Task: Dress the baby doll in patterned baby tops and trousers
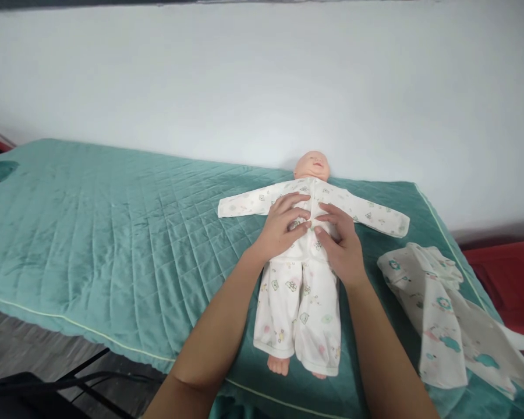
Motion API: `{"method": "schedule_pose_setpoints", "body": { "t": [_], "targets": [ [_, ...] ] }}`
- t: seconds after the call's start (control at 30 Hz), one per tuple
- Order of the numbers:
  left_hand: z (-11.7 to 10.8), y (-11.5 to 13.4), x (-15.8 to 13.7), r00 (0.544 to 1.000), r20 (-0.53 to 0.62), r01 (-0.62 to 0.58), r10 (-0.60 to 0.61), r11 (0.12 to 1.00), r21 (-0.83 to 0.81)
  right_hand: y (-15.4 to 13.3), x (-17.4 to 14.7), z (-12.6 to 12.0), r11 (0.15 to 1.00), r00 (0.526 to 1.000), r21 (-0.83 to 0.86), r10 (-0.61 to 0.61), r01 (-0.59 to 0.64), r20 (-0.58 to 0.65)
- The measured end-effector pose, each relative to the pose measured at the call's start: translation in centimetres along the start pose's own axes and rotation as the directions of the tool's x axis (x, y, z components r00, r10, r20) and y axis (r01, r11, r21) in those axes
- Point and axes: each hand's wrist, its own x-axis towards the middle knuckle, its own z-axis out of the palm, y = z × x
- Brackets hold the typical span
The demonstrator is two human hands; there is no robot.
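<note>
A baby doll (313, 164) lies face up on a green quilted cover, its head near the wall. It wears a white patterned long-sleeved shirt (378, 218) and matching pants (279, 308). Both sleeves stretch out sideways, and the toes of one foot show below a pant leg. My left hand (283, 224) rests on the left half of the shirt front, fingers spread. Opposite it, my right hand (341, 238) touches the other half with its fingers apart. Both sets of fingertips meet near the shirt's middle seam. Part of the chest is hidden beneath my hands.
To the right lies a crumpled white printed garment (439, 314). The green quilted cover (126, 244) spreads far to the left, against a white wall (244, 81). A red chair (506, 285) stands beyond the right edge. Dark bars (91, 372) show at lower left.
</note>
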Motion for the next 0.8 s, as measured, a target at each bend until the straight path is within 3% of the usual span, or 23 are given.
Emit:
{"method": "schedule_pose_setpoints", "body": {
  "t": [0.2,0.37,0.53,0.7,0.8],
  "targets": [
    [-0.2,0.0,-0.1,0.998,0.07,-0.014,0.011,0.999,0.033,0.2,-0.1,-0.1,0.998,0.999,0.049,0.034,-0.036,0.039],
    [0.1,0.2,-0.1,1.0,0.017,0.011,-0.011,1.0,-0.004,0.2,0.1,-0.3,1.0,0.996,-0.007,-0.03,0.031,0.084],
    [0.4,0.1,0.0,0.997,-0.035,0.06,-0.062,0.997,-0.052,0.0,0.1,-0.3,1.0,0.996,-0.018,-0.015,0.016,0.089],
    [0.4,0.0,0.0,0.997,-0.058,0.048,-0.057,0.987,-0.154,-0.7,-0.1,0.1,0.997,0.991,-0.072,0.027,-0.017,0.13],
    [0.5,0.0,0.0,0.983,-0.089,0.121,-0.162,0.929,-0.35,-1.1,-0.1,0.1,0.989,0.986,-0.141,0.059,-0.037,0.154]
  ]
}}
